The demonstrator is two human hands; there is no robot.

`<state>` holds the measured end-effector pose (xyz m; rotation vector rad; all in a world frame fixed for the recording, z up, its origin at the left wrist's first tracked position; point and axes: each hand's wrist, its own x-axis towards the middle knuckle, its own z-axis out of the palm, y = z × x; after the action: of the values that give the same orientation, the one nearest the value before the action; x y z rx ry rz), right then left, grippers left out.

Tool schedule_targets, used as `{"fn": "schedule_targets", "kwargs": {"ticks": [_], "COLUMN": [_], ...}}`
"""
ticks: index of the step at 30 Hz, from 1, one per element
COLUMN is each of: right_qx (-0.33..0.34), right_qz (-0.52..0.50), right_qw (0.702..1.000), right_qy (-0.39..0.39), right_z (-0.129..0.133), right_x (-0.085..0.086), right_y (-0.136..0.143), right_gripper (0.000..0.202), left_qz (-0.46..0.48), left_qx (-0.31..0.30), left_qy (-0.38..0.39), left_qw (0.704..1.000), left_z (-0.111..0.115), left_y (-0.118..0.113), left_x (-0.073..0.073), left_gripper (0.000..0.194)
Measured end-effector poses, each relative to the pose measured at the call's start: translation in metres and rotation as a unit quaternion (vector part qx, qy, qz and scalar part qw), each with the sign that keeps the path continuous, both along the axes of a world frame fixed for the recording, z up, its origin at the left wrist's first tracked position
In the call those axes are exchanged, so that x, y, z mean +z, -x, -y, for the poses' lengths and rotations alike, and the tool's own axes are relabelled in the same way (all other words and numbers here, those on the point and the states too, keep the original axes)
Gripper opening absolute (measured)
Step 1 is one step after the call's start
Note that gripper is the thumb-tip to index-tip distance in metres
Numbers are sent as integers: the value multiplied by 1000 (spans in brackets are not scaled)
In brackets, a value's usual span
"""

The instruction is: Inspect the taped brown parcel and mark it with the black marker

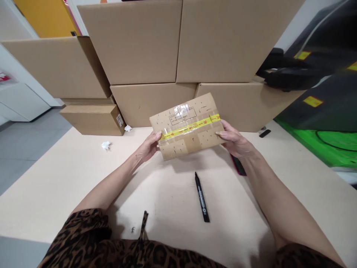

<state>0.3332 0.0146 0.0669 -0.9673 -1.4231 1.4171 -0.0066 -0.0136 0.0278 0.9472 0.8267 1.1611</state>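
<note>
Parcel (187, 126) is held above the table (69, 178) between both hands, left hand (149, 146) and right hand (235, 142) gripping opposite ends.

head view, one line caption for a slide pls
Both hands, left and right, hold a taped cardboard parcel above a table, black marker lying below.

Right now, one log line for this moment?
left hand: grips parcel | right hand: grips parcel | parcel: above table | marker: on table

Stacked cardboard boxes (156, 44) back a pale table (55, 186) on grey floor (25, 137), beside a white cabinet (19, 100)
</note>
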Motion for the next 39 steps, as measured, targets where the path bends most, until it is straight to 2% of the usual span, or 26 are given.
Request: {"fn": "schedule_targets", "kwargs": {"ticks": [7, 11, 19, 22, 25, 26, 27, 29, 30, 31, 33, 35, 39], "right_qx": [0, -18, -74, -162, -278, -293, -278, -166, -87, -18, 76, 150, 227], "right_qz": [14, 21, 22, 28, 64, 92, 132, 246, 276, 314, 393, 443, 503], "right_qw": [1000, 1000, 996, 982, 938, 920, 906, 863, 825, 778, 676, 617, 552], "right_qy": [-17, -15, -42, -98, -199, -243, -290, -410, -485, -543, -619, -633, -626], "right_z": [-2, -5, -18, -19, -2, 9, 23, 53, 69, 84, 110, 129, 145], "right_x": [0, -3, -10, -6, 1, 4, 6, 6, 5, 1, -9, -23, -48], "right_y": [-3, -7, -12, -17, -24, -25, -26, -24, -22, -18, -9, 0, 11], "right_gripper": [75, 72, 61, 51, 36, 28, 19, 5, 8, 14, 24, 39, 48], "left_qz": [-35, -39, -29, -18, -8, -6, -6, -6, -6, -6, -9, -13, -25], "left_qx": [-31, -58, 6, 26, 48, 53, 56, 56, 56, 54, 53, 54, 59], "left_qy": [9, 25, 45, 47, 58, 61, 64, 64, 63, 62, 61, 64, 80], "left_qw": [999, 997, 999, 998, 997, 997, 996, 996, 996, 997, 997, 996, 995], "left_z": [-4, -1, 11, 12, 13, 14, 15, 16, 17, 18, 19, 20, 21], "left_y": [8, 5, -14, -16, -15, -14, -13, -11, -11, -10, -11, -13, -17], "left_x": [-3, -1, 7, 9, 10, 10, 10, 10, 9, 9, 9, 8, 6], "left_gripper": [76, 76, 89, 89, 83, 80, 78, 76, 76, 76, 77, 78, 78]}}
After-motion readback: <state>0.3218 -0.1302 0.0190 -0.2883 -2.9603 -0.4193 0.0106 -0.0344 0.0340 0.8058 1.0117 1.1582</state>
